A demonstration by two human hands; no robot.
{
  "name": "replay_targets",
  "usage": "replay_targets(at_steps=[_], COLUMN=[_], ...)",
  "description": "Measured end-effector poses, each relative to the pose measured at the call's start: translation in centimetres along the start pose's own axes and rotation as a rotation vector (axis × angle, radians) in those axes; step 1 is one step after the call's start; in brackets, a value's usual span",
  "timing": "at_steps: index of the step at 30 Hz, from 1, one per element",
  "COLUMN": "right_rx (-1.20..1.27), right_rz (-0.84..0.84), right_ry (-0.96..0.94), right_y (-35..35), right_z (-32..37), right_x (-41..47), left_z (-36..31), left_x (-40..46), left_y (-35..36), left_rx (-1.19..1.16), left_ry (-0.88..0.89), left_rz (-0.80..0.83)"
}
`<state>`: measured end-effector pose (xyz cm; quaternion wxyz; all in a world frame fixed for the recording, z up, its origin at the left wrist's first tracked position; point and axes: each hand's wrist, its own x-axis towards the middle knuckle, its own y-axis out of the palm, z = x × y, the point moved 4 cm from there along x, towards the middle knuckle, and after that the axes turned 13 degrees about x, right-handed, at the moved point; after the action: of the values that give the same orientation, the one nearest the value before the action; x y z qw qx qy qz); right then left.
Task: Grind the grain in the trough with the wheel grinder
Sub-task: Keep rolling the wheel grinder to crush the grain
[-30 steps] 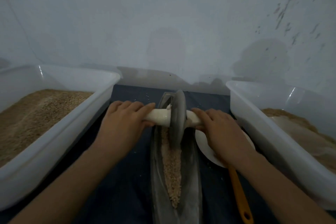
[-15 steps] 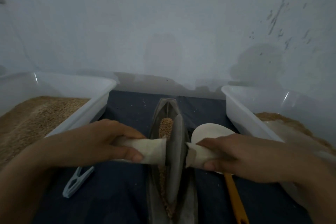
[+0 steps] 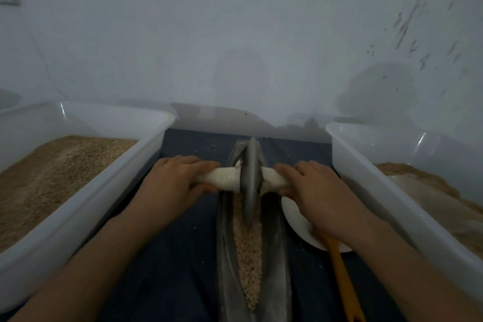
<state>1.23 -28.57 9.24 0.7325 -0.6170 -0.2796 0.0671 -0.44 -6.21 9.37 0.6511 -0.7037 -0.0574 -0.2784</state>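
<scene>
While both arms reach forward over the desk, the scene reads as follows.

Left hand: the left hand (image 3: 174, 182) has its fingers curled over the white handle on the left side of the wheel, and the thumb is under it.
Right hand: the right hand (image 3: 317, 192) grips the white handle on the right side in the same way, fingers over the top.
Wheel grinder: the wheel grinder (image 3: 251, 180) stands upright on its edge in the far part of the trough; its grey disc sits between the two hands.
Trough: the trough (image 3: 278, 264) is long, narrow and grey, and it lies on the desk between the two arms, pointing away from the person.
Grain: the grain (image 3: 249, 256) lies in a pale strip along the bottom of the trough, on the near side of the wheel.
Desk: the desk (image 3: 167, 264) has a dark blue surface with a few loose grains on it.
Left tub: a white tub (image 3: 86, 206) at the left holds brown grain.
Right tub: a second white tub (image 3: 392, 198) at the right holds brown material too.
Plate: a white plate (image 3: 298, 219) lies just right of the trough, partly under the right wrist.
Orange handle: an orange handle (image 3: 342, 280) runs from the plate toward the person.
</scene>
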Motion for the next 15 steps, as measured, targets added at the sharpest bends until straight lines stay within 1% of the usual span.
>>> replay_targets(at_steps=[3,5,8,9,11,13,15], right_rx=[0.111,0.21,0.286,0.299,0.308,0.268,0.179], right_rz=[0.234,0.387,0.519,0.528,0.484,0.399,0.276], right_ry=[-0.029,-0.057,-0.065,-0.063,-0.063,-0.055,-0.036], right_y=[-2.0,-3.5,-4.9,-5.0,-4.8,-4.0,-3.0], right_z=[1.0,1.8,2.2,2.2,2.2,2.0,1.5], right_x=[-1.1,-2.2,-3.4,-3.6,-3.3,-2.6,-1.7], left_z=[0.5,0.4,0.3,0.2,0.1,0.3,0.5], left_x=[-0.7,-1.4,-2.0,-2.0,-2.1,-1.9,-1.3], left_y=[-1.0,-1.9,-2.9,-3.0,-3.0,-2.4,-1.6], left_rx=[-0.222,-0.377,-0.479,-0.493,-0.479,-0.386,-0.277], left_ry=[0.033,0.093,0.203,0.22,0.199,0.121,0.009], left_rz=[0.254,0.41,0.59,0.621,0.619,0.554,0.454])
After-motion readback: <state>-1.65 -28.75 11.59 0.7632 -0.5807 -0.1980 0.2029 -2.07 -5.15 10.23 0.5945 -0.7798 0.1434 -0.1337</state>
